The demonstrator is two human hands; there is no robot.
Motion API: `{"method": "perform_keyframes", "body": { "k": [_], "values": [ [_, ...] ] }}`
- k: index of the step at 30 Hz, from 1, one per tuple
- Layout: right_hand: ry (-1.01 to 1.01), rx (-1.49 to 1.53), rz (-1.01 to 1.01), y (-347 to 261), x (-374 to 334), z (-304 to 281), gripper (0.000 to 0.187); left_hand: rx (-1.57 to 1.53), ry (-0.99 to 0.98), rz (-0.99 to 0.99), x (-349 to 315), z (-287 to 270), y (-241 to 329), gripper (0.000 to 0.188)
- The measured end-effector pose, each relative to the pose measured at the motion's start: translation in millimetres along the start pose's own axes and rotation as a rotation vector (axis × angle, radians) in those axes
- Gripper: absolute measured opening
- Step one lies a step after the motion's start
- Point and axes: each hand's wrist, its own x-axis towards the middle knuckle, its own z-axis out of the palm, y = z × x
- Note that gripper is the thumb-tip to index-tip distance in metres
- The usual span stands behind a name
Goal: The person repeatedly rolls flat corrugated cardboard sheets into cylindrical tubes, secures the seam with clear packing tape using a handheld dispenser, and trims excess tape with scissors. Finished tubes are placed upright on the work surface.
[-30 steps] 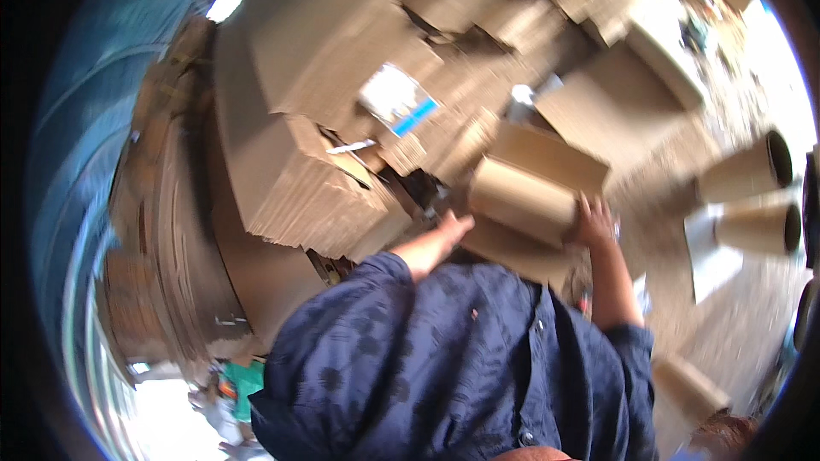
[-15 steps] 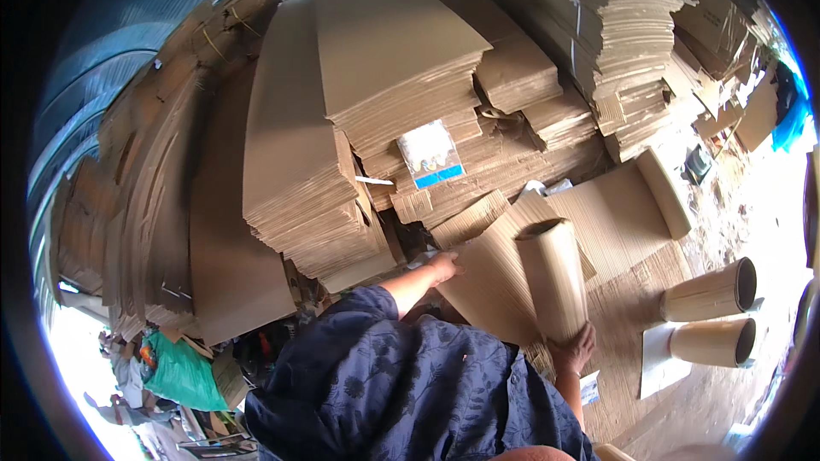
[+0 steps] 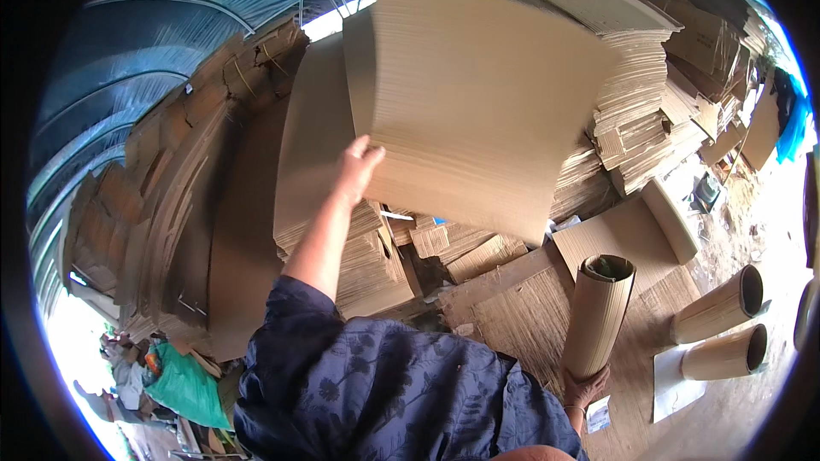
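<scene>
My left hand (image 3: pixel 357 172) is raised in front of the stacks and pinches the near left edge of a large cardboard sheet (image 3: pixel 478 111). That sheet is held up in the air, bends slightly, and covers much of the stack behind it. Low on the right, my right hand (image 3: pixel 586 388) grips the lower end of a rolled cardboard tube (image 3: pixel 600 320). The tube leans upright with its open top facing away from me, something dark showing inside. Beneath it spreads a brown ribbed cardboard surface (image 3: pixel 525 312).
Tall piles of flat cardboard (image 3: pixel 235 230) line the left and back. Two more cardboard tubes (image 3: pixel 716 306) lie at right, one near a white sheet (image 3: pixel 675 388). A curled cardboard piece (image 3: pixel 628 235) sits beyond my tube. A green bag (image 3: pixel 184 384) rests at lower left.
My left hand has lifted the cardboard sheet from beside the tube, up and away toward the stacks. My right hand keeps its grip on the tube, which has shifted slightly nearer and to the right.
</scene>
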Motion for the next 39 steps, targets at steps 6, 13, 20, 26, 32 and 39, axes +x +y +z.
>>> {"method": "perform_keyframes", "body": {
  "k": [6,13,20,26,32,39],
  "values": [
    [-0.003,-0.003,0.002,4,-6,0,0.127,-0.198,-0.089,-0.103,112,-65,-42,0.049],
    [-0.023,-0.053,0.013,-1,-11,-1,0.123,0.638,0.118,-0.25,190,-62,-74,0.049],
    [-0.023,0.064,0.19,-2,-9,-15,0.124,0.371,0.006,1.179,7,139,-13,0.02],
    [-0.007,0.188,0.191,-3,-15,-3,0.122,-0.268,-1.126,-0.816,-178,366,-200,0.016],
    [-0.014,0.112,0.219,1,-13,-10,0.124,-0.425,-0.973,-1.091,-235,517,-258,0.025],
    [-0.102,-0.043,0.11,-8,11,-13,0.125,-0.374,-0.668,-1.011,-236,546,-231,0.022]
  ]
}}
